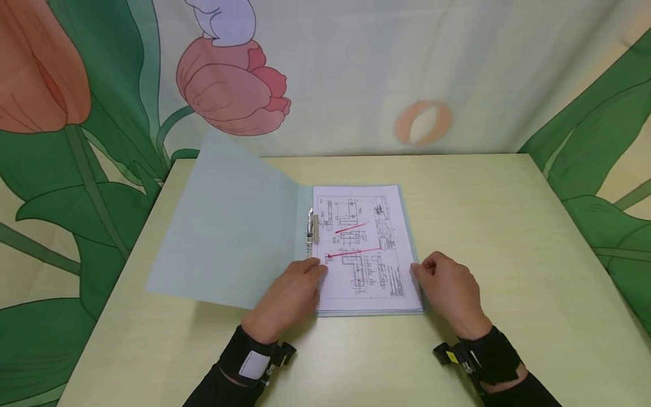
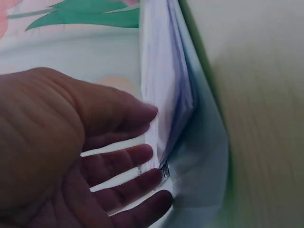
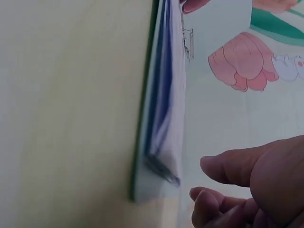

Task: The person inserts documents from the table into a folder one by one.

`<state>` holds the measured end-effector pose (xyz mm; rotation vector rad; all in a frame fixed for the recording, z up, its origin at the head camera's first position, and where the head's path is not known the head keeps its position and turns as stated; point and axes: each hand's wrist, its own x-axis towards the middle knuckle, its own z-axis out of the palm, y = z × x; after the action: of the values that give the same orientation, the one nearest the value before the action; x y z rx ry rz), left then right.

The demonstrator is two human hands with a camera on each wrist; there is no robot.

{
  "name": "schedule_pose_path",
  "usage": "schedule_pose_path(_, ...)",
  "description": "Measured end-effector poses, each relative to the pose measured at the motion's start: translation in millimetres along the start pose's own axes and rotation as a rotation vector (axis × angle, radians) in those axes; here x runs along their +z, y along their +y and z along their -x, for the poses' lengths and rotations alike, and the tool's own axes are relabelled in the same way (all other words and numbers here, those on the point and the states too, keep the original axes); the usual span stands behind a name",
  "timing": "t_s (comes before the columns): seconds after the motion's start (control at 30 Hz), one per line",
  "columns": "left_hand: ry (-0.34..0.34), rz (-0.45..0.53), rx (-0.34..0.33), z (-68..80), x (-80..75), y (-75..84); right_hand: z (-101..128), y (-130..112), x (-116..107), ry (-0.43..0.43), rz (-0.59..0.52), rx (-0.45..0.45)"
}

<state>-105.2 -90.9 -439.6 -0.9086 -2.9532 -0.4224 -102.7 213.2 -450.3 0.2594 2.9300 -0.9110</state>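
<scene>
A light blue folder (image 1: 229, 226) lies spread on the table, its cover turned to the left and raised off the tabletop. White sheets (image 1: 373, 282) printed with technical drawings and two red arrows rest on its right side. A metal lever clip (image 1: 311, 232) sits along their left edge. My left hand (image 1: 287, 299) is at the lower left edge of the sheets, below the clip, with fingers loosely extended in the left wrist view. Beside the right edge is my right hand (image 1: 452, 288), fingers loosely bent and thumb (image 3: 228, 166) apart from them, nothing between.
The pale wooden table (image 1: 483, 203) extends around the folder on both sides. Behind it hangs a cloth (image 1: 346, 79) printed with flowers and leaves. Each wrist wears a black band with a small camera (image 1: 447, 355).
</scene>
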Motion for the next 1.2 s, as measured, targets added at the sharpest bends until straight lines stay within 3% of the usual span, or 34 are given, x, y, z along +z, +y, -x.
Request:
schedule_pose_path(0.1,-0.005,-0.043,0.027,-2.4,1.3,1.9,-4,-8,-1,-0.011,0.055,-0.081)
schedule_pose_path(0.23,-0.040,-0.114,0.063,-9.0,3.2,4.2,-11,-25,7,-0.091,0.142,-0.187)
schedule_pose_path(0.43,-0.120,-0.112,0.021,-13.9,4.8,5.1,-20,-39,23,-0.117,0.228,-0.351)
schedule_pose_path(0.63,-0.164,-0.088,0.014,-18.8,-2.9,2.0,-22,-37,28,-0.129,0.286,-0.439)
schedule_pose_path(0.73,-0.260,-0.050,-0.062,-25.7,-21.2,0.5,-23,-37,30,-0.122,0.294,-0.468)
schedule_pose_path(0.83,-0.325,-0.010,-0.201,-37.7,-43.3,-1.6,-24,-37,30,-0.120,0.297,-0.483)
schedule_pose_path(0.9,-0.305,0.025,-0.290,-49.3,-52.8,-5.2,-24,-37,29,-0.119,0.298,-0.486)
schedule_pose_path(1.0,-0.215,0.078,-0.374,-69.5,-54.9,-15.3,-24,-37,29,-0.122,0.297,-0.475)
schedule_pose_path(1.1,-0.149,0.166,-0.414,-87.0,-44.7,-30.1,-24,-36,29,-0.130,0.284,-0.461)
schedule_pose_path(1.2,-0.168,0.242,-0.432,-96.5,-32.7,-44.2,-24,-36,30,-0.155,0.253,-0.438)
